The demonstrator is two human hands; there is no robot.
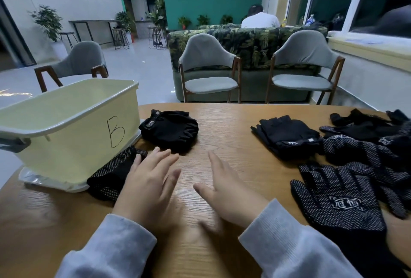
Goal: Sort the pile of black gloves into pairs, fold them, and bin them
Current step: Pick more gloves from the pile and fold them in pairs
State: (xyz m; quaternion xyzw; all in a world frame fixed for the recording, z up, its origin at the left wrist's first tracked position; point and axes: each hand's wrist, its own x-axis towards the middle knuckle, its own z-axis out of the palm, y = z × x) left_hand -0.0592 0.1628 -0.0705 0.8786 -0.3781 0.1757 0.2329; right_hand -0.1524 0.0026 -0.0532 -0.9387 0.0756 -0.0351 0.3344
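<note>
**A:** Where are the gloves right now?

**B:** From my feed, in four spots. A dotted bundle (113,177) lies folded against the bin (66,142), down at its near corner. A fingerless bundle (171,128) sits just beside the bin's right wall. A second fingerless pair (287,135) is stacked right of centre, and the loose pile (367,144) of dotted gloves spreads over the right end of the table (200,255), with one big dotted glove (338,206) nearest me.

**A:** And the hands?

**B:** Both released, fingers straight, grasping nothing. My left hand (149,184) has its fingertips touching the edge of the dotted bundle; my right hand (226,186) is over bare wood, apart from every glove.

**A:** Anything binned yet?

**B:** I can't see the bin's floor from this angle; what shows of the inside looks bare. I'd judge the task under halfway: two bundles folded and waiting by the bin, one pair matched, the pile unsorted.

**A:** What's left?

**B:** Drop the two bundles in, fold the stacked pair, then match and fold the dotted ones on the right

**A:** Anything else around?

**B:** Grey chairs (209,66) past the table and a sofa (251,42) behind them
</note>
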